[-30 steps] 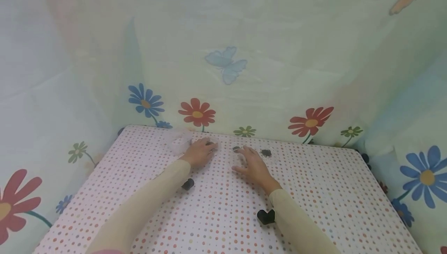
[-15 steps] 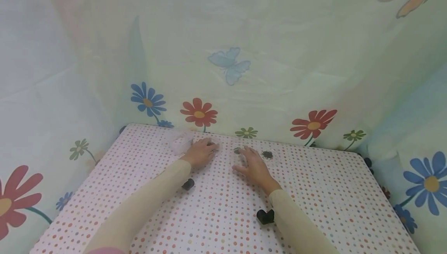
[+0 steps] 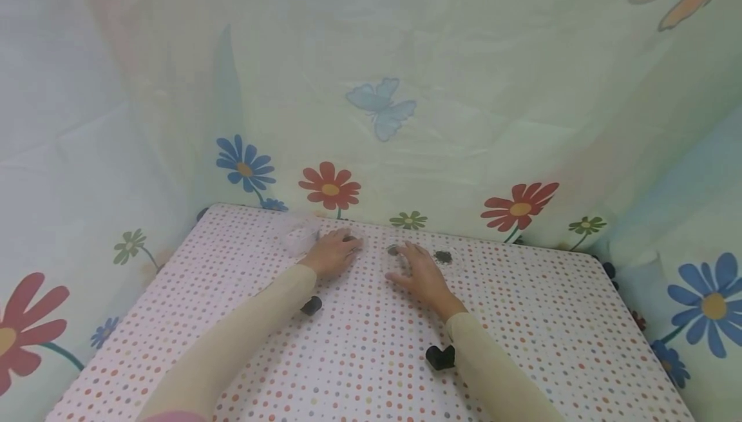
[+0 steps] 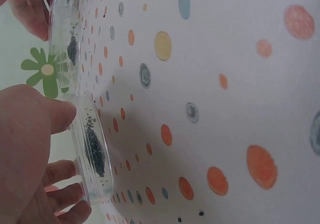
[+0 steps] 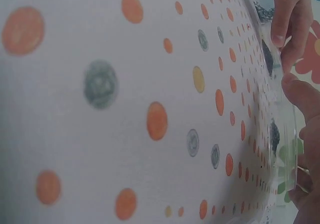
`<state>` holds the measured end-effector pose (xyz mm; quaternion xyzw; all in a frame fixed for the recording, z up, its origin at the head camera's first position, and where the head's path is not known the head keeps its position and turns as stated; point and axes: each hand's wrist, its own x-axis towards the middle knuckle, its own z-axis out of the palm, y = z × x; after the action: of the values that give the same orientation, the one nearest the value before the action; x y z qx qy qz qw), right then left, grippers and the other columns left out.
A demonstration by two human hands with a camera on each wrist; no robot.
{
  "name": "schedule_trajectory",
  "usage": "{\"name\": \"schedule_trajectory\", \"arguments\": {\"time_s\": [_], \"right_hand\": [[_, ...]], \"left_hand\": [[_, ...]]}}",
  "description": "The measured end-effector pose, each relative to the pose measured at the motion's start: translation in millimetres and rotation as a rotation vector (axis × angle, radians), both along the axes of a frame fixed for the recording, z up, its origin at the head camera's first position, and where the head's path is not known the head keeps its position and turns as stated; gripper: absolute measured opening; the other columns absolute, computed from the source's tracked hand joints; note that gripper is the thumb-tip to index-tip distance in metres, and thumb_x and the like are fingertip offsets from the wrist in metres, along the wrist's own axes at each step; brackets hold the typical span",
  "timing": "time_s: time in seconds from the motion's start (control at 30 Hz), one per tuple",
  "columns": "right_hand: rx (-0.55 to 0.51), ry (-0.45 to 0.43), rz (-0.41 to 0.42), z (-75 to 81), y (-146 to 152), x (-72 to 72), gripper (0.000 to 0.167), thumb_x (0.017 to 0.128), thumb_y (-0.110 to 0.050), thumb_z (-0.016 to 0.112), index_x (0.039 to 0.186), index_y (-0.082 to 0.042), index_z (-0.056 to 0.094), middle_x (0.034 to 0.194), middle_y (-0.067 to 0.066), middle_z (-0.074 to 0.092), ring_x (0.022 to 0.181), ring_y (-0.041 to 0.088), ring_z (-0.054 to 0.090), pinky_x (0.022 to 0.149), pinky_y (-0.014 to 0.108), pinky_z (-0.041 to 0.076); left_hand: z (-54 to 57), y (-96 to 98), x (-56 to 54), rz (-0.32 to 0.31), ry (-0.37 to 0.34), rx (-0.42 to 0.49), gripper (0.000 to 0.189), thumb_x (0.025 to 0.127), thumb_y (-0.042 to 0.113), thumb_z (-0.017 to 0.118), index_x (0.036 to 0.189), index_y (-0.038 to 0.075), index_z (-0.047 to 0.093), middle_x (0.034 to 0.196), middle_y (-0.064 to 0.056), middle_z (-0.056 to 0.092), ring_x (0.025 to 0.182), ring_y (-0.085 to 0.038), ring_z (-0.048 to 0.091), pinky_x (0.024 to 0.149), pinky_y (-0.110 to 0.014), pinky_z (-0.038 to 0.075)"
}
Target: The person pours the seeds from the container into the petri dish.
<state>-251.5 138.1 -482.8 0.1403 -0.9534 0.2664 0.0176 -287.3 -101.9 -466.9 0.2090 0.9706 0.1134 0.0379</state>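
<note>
Both hands are at the far side of the dotted table. My left hand holds a shallow clear petri dish by its edge, thumb on the near rim and fingers at the other side. Dark granules lie in a patch inside it. My right hand spans a second clear petri dish, thumb and fingers at its rim. That one also shows a dark patch. In the head view the hands partly cover both dishes.
Right of the right hand lies another dark granule patch in a faint clear dish. A clear round container stands left of the left hand. Small black objects sit beside the forearms. A flowered curtain borders the table.
The head view has shifted slightly. Both hands keep the same places on the dishes, with no other visible movement.
</note>
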Motion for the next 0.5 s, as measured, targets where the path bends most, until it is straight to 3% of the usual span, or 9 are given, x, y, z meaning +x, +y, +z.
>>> {"name": "schedule_trajectory", "arguments": {"time_s": [0.5], "right_hand": [[-0.007, -0.019, -0.003, -1.5, 0.1, -5.3, 0.068, 0.085, -0.044, 0.071, 0.14, -0.012, 0.048, 0.156, 0.018, 0.031, 0.144, 0.041, 0.027, 0.113, 0.061, 0.029]], "left_hand": [[-0.7, 0.5, -0.6, 0.006, -0.001, -0.019, 0.044, 0.101, 0.03, 0.049, 0.144, 0.026, 0.046, 0.156, -0.011, 0.034, 0.145, -0.031, 0.031, 0.118, -0.053, 0.026]]}}
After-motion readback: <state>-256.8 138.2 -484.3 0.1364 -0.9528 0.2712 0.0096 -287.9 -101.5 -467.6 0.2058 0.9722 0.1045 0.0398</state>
